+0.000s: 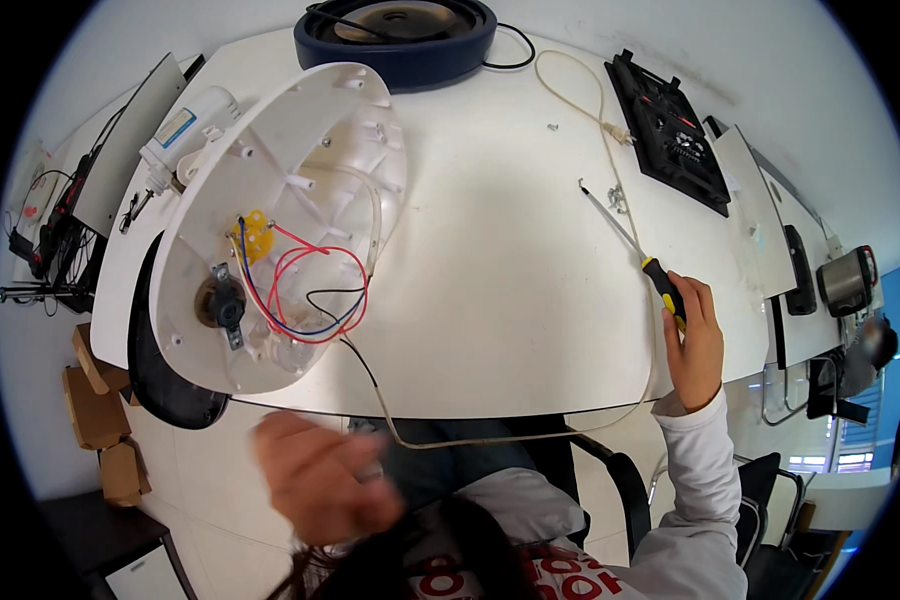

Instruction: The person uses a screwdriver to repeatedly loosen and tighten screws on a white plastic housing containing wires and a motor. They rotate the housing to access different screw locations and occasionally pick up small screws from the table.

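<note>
Right hand (692, 345) is wrapped around the yellow-and-black handle of a screwdriver (630, 245) lying on the white table (510, 280), well to the right of the opened white appliance shell (280, 230). Left hand (320, 480) is blurred, below the shell and off the table; can't tell its grip.

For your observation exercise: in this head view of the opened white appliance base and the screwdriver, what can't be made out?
- Left hand: motion-blurred, its grip unreadable.
- Screwdriver handle: partly covered by the right hand.
- Small screws on the white table: too small to identify.
- Dark object under the white appliance base: mostly hidden.
</note>
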A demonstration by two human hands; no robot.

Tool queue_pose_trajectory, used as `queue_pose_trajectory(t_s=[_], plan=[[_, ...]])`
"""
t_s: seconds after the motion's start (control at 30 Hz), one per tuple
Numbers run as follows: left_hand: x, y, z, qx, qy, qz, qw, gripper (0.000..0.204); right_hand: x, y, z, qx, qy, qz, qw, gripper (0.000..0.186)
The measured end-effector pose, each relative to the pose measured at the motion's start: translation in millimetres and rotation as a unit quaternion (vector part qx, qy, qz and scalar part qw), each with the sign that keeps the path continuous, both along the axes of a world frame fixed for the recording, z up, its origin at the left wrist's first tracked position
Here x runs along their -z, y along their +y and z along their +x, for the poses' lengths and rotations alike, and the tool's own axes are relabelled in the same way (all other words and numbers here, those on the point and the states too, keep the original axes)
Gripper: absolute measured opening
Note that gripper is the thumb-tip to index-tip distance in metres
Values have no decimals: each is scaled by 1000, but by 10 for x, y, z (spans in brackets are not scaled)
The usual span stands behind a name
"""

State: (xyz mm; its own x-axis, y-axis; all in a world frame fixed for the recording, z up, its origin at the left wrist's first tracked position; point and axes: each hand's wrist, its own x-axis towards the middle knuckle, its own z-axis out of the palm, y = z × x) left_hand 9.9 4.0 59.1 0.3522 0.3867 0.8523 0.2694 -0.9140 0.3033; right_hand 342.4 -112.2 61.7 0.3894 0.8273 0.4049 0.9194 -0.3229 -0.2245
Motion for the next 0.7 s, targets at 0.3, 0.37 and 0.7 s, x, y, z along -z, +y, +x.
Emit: queue_pose_trajectory(t_s=[0.3, 0.37, 0.7], plan=[[-147, 507, 1783, 28, 396, -1, 918, 28, 75, -19, 127, -1, 21, 23, 1000, 36], [0, 716, 2182, -24, 450, -23, 892, 34, 109, -42, 174, 1, 18, 24, 1000, 36], [309, 988, 2587, -39, 459, -129, 878, 43, 194, -75, 325, -12, 57, 20, 998, 37]])
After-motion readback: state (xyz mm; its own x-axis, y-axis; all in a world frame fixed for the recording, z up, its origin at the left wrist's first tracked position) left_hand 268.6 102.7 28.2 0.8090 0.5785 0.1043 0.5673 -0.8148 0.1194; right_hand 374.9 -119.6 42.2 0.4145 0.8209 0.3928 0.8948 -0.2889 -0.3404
